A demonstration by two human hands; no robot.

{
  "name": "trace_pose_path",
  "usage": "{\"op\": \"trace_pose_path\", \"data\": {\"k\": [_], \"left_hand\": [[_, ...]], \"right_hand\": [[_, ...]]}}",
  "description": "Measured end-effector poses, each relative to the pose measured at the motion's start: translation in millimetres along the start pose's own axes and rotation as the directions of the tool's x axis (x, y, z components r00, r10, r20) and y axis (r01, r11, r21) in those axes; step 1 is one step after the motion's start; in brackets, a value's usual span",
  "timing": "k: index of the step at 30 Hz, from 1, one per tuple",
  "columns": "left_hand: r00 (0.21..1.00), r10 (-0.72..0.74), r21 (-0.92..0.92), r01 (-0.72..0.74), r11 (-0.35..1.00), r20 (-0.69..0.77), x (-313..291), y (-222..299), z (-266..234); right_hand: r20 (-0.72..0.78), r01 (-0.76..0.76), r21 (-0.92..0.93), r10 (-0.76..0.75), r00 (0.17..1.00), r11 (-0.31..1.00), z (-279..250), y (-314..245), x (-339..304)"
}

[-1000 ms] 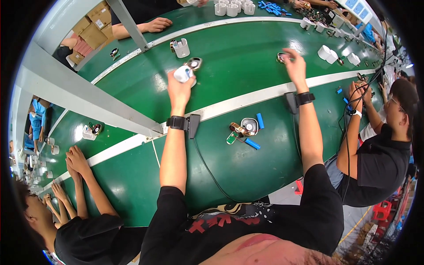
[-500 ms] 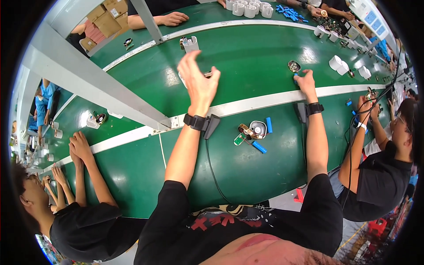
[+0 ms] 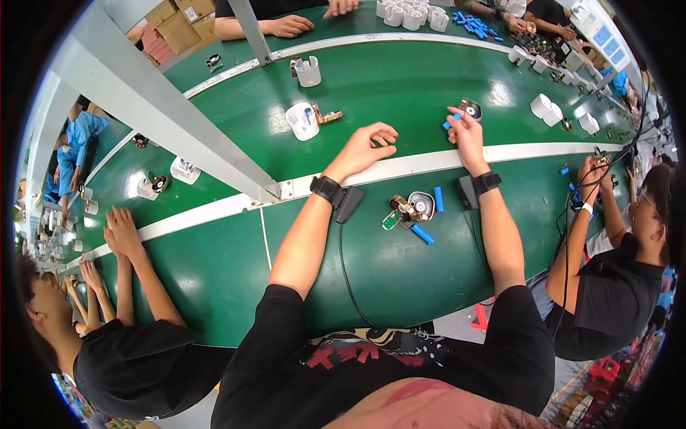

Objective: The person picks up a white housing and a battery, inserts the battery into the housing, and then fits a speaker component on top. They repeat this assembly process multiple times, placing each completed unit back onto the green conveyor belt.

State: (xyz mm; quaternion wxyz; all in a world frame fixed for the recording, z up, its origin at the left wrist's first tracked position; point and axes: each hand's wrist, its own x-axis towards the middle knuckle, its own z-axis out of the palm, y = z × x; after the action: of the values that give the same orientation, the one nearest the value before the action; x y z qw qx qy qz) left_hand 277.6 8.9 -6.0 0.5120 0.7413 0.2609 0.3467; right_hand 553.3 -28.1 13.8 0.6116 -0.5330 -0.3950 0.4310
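Note:
My right hand (image 3: 468,139) pinches a blue cylindrical battery (image 3: 451,121) between thumb and fingers, over the green belt. Just beyond it is a round dark-rimmed part with a metallic inside (image 3: 471,109); whether it is joined to the battery I cannot tell. Above the white rail, my left hand (image 3: 364,151) is empty, its fingers loosely bent and apart. To its upper left stands a white housing (image 3: 301,123) with a blue battery inside and a copper-coloured part (image 3: 329,116) beside it. Between my forearms lies a grey cup-shaped part (image 3: 421,205) with a green circuit board (image 3: 390,220) and loose batteries (image 3: 422,234).
A white rail (image 3: 400,167) divides the bench from the belt. A grey metal post (image 3: 179,114) rises at left. Another white housing (image 3: 307,71) stands farther back. White cups (image 3: 547,106) sit at right. Co-workers sit on both sides, and a person's hand (image 3: 291,26) rests across the belt.
My left hand has come down and right, away from the white housing, which now shows. My right hand has shifted left with the blue battery, and the round part has moved slightly left.

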Motion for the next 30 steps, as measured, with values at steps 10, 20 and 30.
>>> {"op": "trace_pose_path", "data": {"k": [10, 20, 30], "left_hand": [[0.969, -0.054, 0.086, 0.077, 0.993, -0.240, -4, -10, -1], [0.886, -0.086, 0.125, 0.159, 0.979, -0.456, -9, -10, -4], [0.815, -0.172, 0.141, 0.295, 0.945, -0.554, -11, -1, -6]], "right_hand": [[0.116, 0.198, -0.614, -0.161, 0.980, 0.764, 19, 3, -5], [0.166, 0.209, -0.650, -0.131, 0.977, 0.731, 27, 5, -8], [0.172, 0.181, -0.666, -0.087, 0.981, 0.724, 30, 1, -11]]}}
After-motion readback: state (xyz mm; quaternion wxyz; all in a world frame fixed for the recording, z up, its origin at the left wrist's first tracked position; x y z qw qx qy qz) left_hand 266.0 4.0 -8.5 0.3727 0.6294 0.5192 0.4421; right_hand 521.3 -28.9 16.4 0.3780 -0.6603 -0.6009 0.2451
